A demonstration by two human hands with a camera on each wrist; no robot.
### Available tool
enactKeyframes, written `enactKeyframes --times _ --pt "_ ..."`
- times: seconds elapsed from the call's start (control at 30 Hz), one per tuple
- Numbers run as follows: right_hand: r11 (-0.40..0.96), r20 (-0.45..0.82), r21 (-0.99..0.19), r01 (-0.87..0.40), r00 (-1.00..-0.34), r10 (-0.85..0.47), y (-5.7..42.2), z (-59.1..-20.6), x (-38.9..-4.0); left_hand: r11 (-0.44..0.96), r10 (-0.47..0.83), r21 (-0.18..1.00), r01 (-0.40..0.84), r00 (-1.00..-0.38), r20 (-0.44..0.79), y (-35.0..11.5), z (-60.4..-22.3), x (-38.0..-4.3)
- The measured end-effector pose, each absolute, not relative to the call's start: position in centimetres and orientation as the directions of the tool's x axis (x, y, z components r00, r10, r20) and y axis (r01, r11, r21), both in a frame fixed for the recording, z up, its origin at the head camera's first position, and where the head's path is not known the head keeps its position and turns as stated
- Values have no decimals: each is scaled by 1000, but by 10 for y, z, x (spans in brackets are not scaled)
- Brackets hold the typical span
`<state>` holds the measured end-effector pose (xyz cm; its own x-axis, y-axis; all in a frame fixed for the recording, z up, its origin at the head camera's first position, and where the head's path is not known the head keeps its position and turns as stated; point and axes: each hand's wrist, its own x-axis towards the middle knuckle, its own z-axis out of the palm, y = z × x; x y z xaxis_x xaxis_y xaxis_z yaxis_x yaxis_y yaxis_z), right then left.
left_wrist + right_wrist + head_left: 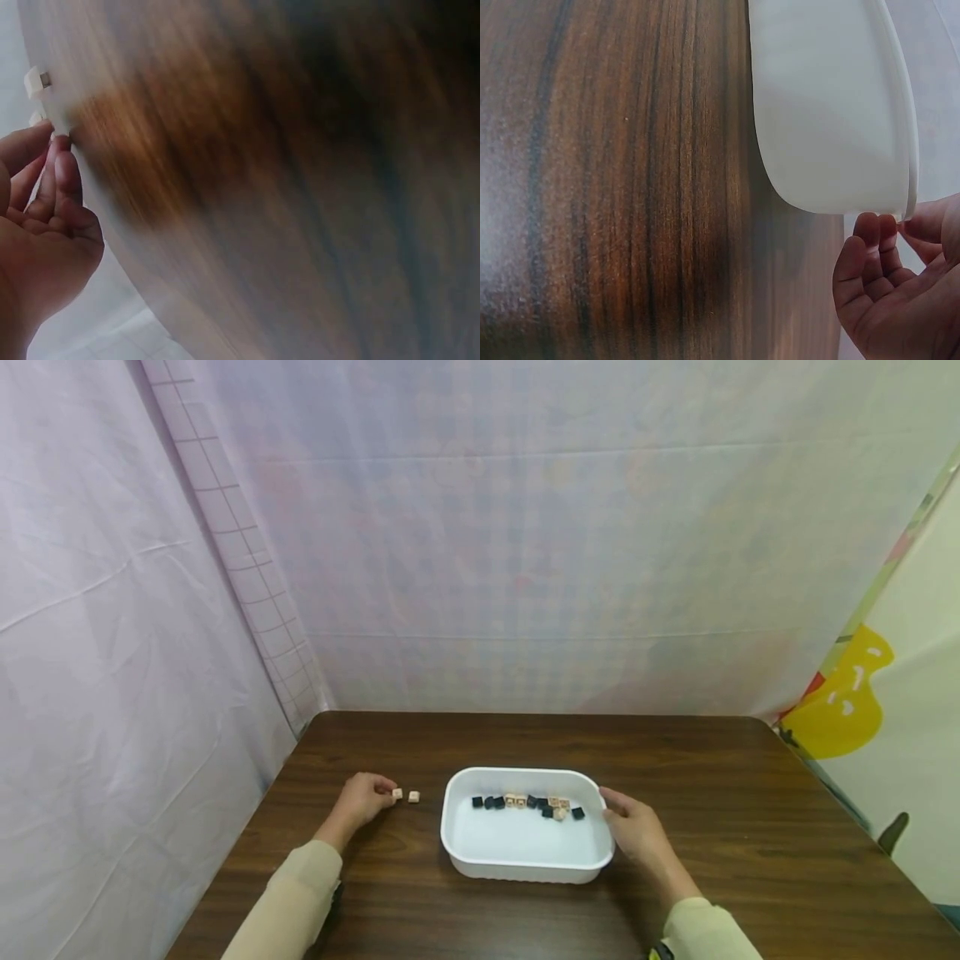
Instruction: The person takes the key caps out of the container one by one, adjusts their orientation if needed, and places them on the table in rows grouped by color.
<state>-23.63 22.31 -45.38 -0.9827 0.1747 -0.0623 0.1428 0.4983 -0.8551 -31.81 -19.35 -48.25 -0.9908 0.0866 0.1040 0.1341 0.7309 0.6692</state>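
In the head view, my left hand is at the left of the table, pinching a small cream keycap between thumb and fingertips. A second cream keycap lies on the wood just to its right. The left wrist view shows the pinching left hand, its fingertips covering most of the held piece. A white plastic tub stands at the middle front. My right hand grips its right end, thumb at the rim and fingers against the outer wall, as the right wrist view also shows.
Inside the tub, black keycaps and cream keycaps lie in a loose row toward the back wall. The dark wooden table reaches back to a pale curtain. Another white curtain hangs along the left side.
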Motion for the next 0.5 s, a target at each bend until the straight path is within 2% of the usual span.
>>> enactKeyframes --times 0.5 --pt "534 -60 -834 141 -984 167 224 -453 -236 735 129 652 186 -982 135 -187 -488 -320"
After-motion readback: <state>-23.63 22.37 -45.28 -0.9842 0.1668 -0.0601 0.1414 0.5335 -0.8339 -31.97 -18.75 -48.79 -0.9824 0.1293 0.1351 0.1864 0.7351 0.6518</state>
